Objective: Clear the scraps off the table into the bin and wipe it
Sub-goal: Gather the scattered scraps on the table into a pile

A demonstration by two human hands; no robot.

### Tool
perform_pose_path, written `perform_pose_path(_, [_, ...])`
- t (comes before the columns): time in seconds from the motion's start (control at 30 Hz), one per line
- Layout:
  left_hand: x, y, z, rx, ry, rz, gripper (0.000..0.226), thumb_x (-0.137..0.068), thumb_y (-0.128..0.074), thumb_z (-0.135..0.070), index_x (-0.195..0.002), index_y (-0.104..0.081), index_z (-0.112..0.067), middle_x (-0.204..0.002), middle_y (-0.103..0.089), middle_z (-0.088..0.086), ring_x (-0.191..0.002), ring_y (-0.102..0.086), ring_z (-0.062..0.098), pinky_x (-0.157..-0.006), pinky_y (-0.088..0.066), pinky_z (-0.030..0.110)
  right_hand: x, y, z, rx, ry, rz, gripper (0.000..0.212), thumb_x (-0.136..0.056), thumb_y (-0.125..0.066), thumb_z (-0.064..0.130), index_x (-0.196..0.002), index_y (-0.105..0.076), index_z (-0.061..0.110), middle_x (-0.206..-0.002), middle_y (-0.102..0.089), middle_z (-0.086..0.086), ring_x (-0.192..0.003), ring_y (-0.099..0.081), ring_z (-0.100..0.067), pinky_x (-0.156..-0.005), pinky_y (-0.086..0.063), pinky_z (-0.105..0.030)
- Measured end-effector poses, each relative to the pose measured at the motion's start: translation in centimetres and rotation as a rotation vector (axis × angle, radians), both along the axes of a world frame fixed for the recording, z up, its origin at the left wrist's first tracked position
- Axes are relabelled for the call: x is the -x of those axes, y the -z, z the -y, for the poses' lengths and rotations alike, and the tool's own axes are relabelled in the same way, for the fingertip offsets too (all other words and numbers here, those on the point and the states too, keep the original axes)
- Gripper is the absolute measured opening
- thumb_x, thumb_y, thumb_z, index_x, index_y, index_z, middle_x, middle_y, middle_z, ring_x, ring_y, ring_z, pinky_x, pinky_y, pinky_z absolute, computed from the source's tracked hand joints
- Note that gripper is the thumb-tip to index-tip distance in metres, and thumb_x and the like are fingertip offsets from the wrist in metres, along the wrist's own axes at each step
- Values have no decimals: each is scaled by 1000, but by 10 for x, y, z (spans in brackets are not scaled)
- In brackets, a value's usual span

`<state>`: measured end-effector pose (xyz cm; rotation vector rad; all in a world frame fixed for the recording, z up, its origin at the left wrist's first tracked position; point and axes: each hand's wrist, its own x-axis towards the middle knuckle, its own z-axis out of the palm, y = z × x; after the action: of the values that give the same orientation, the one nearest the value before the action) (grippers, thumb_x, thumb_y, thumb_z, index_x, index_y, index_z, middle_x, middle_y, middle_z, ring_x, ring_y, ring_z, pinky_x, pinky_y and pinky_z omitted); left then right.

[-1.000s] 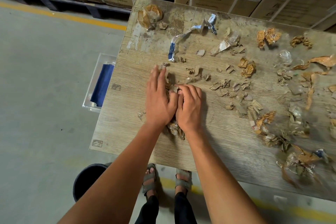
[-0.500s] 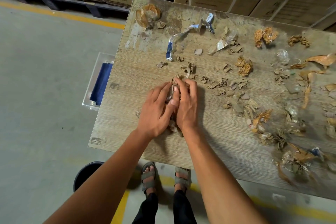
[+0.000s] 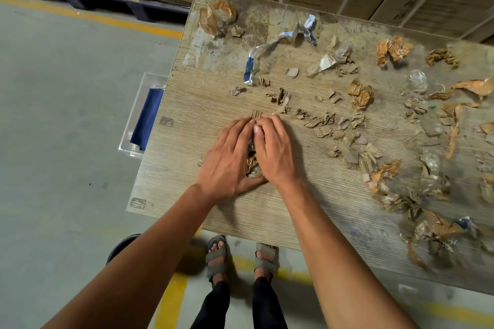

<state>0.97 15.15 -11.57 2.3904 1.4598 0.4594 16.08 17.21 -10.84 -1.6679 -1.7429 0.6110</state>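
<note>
2 hands [image 3: 251, 155] cup crumpled cardboard scraps [image 3: 251, 164] on woodgrain table [image 3: 192, 125].

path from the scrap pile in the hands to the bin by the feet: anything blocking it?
Nothing visible blocks it. The left hand and right hand cup the scrap pile on the table, with bare tabletop up to the near edge. The black bin sits on the floor below, largely hidden behind the left forearm.

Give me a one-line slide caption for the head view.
Left hand and right hand cup a pile of scraps on the littered table, black bin below.
</note>
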Motion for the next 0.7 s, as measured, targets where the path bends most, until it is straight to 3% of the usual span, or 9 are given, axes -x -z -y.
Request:
perform_pose_path(0.07, [1, 0, -2, 2, 8, 4, 124, -87, -77, -77, -167, -28, 4, -174, -32, 23, -163, -28, 34, -137, -17, 43, -4, -10, 3, -41, 9, 26, 30, -112, -56, 10, -138, -62, -1, -137, -61, -19, -114, -38, 8, -109, -35, -6])
perform_pose_path(0.13, [2, 0, -3, -9, 15, -7, 124, -87, -76, -78, -166, -30, 4, -174, -32, 22, -161, -29, 33, -137, -17, 40, -8, -8, 0, -73, -16, 140, 51, -113, -54, 20, -159, -45, -1, -164, -42, -21, -128, -35, 3, -120, -16, -5])
perform_pose_path(0.17, [1, 0, -3, -10, 15, -5, 124, -86, -76, -79, -166, -30, 5, -173, -34, 22, -161, -30, 33, -137, -19, 41, -9, -6, -1, -55, -50, 174, 53, -115, -49, 23, -163, -41, 2, -171, -35, -17, -137, -36, -2, -126, -15, -14])
perform_pose_path(0.23, [0, 0, -3, -5, 10, 12, 125, -86, -72, -82, -165, -32, 6, -172, -37, 22, -159, -32, 33, -136, -23, 44, -10, -4, -4, -23, -138, 152, 45, -115, -44, 18, -159, -51, 7, -166, -48, -10, -140, -40, -6, -128, -27, -29])
perform_pose_path(0.3, [0, 0, -4, -2, 2, 48, 125, -84, -66, -85, -163, -36, 7, -168, -41, 22, -157, -37, 34, -133, -30, 47, -13, -5, -4, -62, -155, 189, 38, -114, -48, 15, -148, -63, 9, -150, -65, -5, -122, -39, 0, -116, -21, -13])
perform_pose_path(0.37, [0, 2, -3, 2, -8, 97, 123, -82, -67, -83, -161, -39, 6, -164, -44, 23, -154, -41, 34, -129, -37, 50, -15, -6, -1, -60, -126, 193, 35, -114, -47, 16, -141, -68, 11, -142, -70, -2, -120, -44, -3, -115, -14, -9])
perform_pose_path(0.47, [1, 2, -1, 23, -31, 97, 125, -85, -59, -86, -166, -31, 5, -167, -38, 24, -154, -41, 36, -128, -40, 51, -14, -11, 3, 59, -136, 106, 46, -115, -30, 21, -144, -64, 10, -147, -66, -6, -137, -52, -12, -126, -25, -22])
perform_pose_path(0.6, [-2, 2, 2, 9, -59, 71, 112, -97, -46, -81, -172, -22, -2, -173, -35, 20, -157, -38, 34, -128, -38, 48, -23, -19, 15, 213, -142, -21, 46, -118, -28, 19, -158, -50, 11, -160, -54, -4, -137, -36, 4, -125, -27, -21])
perform_pose_path(0.7, [-8, 1, 3, 22, -110, 73, 95, -106, -33, -77, -169, -33, -7, -172, -40, 15, -162, -32, 29, -132, -32, 48, -21, -15, 22, 244, -82, -138, 47, -120, -25, 19, -159, -51, 19, -161, -53, 1, -131, -38, 14, -110, -24, 0])
